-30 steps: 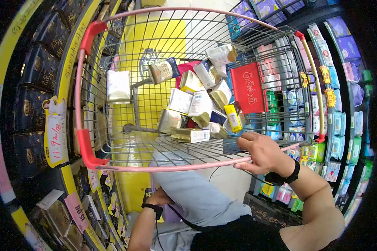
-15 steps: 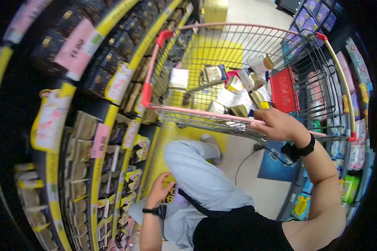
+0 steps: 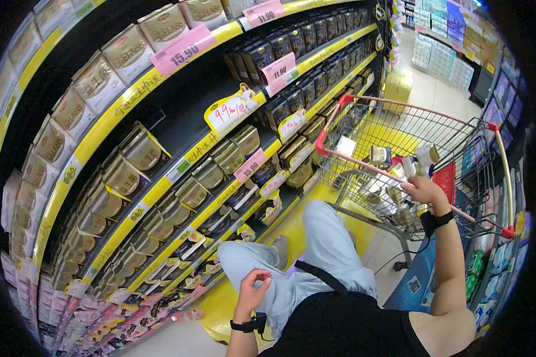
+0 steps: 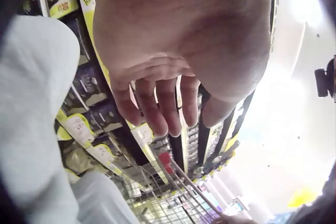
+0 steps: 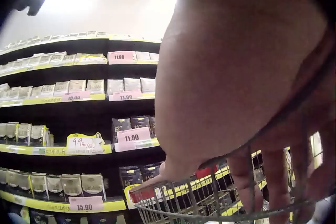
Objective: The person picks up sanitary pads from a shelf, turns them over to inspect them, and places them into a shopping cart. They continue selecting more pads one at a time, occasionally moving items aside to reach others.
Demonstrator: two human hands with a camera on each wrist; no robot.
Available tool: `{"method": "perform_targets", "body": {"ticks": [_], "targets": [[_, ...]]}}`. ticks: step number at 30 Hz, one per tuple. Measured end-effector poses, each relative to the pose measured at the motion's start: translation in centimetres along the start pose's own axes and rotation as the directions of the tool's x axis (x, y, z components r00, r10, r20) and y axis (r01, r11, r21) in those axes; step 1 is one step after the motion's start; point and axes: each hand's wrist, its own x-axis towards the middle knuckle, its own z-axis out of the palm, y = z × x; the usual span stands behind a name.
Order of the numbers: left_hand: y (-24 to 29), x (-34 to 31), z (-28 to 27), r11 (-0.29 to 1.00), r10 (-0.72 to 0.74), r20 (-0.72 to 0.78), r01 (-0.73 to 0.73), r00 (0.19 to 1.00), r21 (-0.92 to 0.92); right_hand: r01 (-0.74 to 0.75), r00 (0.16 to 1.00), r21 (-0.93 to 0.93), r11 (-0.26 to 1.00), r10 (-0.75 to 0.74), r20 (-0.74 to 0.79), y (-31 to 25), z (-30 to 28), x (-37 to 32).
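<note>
My right hand grips the near rail of a wire shopping cart, its fingers over the rail. In the right wrist view the thumb lies along the rail and the fingers hang down past the wires. Inside the cart lie several soft packs, among them a white pack and a gold-and-navy pack. My left hand is held above my lap with loosely bent fingers and nothing in it. The left wrist view shows that hand with its fingers hanging, shelves behind it.
Long shelves on the left carry rows of gold packs and dark packs. Pink price tags hang along yellow shelf strips. A yellow box stands at the aisle's far end, and more shelving runs along the right.
The view has swung left toward the shelves, so the cart now appears farther right. My left hand has risen from beside the knee to above the lap; the right hand stays on the cart.
</note>
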Motion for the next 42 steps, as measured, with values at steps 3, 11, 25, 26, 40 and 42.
{"method": "perform_targets", "body": {"ticks": [3, 11, 25, 26, 40, 42], "targets": [[2.5, 1.3, 1.1, 0.993, 0.113, 0.069, -0.115, 0.991, 0.028, -0.009, 0.997, 0.007, 1.0, 0.009, 0.073, 0.0, -0.1, 0.3], [4.6, 3.5, 3.7, 0.976, 0.208, 0.253, -0.216, 0.945, 0.006, -0.319, 0.859, 0.258, 0.912, 0.164, 0.485, 0.5, -1.2, 1.0], [2.7, 8.1, -1.5, 0.991, 0.112, 0.162, -0.123, 0.98, 0.059, -0.492, 0.79, 0.404, 0.771, 0.2, 0.579, -2.6, -2.4, 16.5], [3.3, 8.4, -1.6, 0.995, 0.087, 0.164, -0.093, 0.983, 0.027, -0.504, 0.787, 0.436, 0.746, 0.189, 0.587, -2.4, -2.3, 17.2], [2.9, 8.6, -0.1, 0.998, -0.025, -0.142, 0.033, 0.99, 0.057, -0.257, 0.856, 0.326, 0.91, 0.058, 0.514, 12.8, 5.4, 25.0], [3.7, 9.8, 1.5, 1.0, 0.002, -0.13, 0.002, 0.991, 0.029, -0.023, 0.828, 0.161, 0.987, -0.071, 0.556, 13.7, 6.8, 25.2]]}}
